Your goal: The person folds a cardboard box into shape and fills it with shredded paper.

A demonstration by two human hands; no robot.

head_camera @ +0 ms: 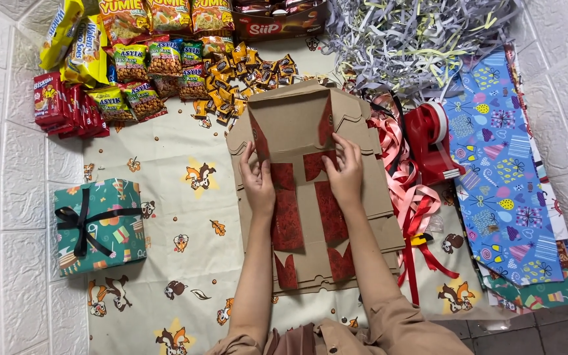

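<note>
1. Your left hand (258, 186) and right hand (345, 176) both rest on the flattened cardboard box (310, 190), brown with red patterned panels, which lies on the cartoon-print cloth (165, 197) in the middle of the spread.
2. Left fingers (250, 158): pinched together on the edge of a raised flap. Right fingers (340, 150): spread flat, pressing a panel down near the centre fold.
3. Judgement: you are folding a flap up along its crease. Keep the right palm anchoring the base so the sheet does not slide on the cloth.
4. Bend along the scored line only; a thumb run along the crease should give a sharper wall.
5. Mind the ribbon pile (409, 197) and red tape dispenser (432, 141) just beside the right edge; loose ends could catch under the card.
6. Wrapped green gift (100, 227) sits well apart, left. Snack packets (133, 66) and shredded paper (415, 39) lie beyond the box.
</note>
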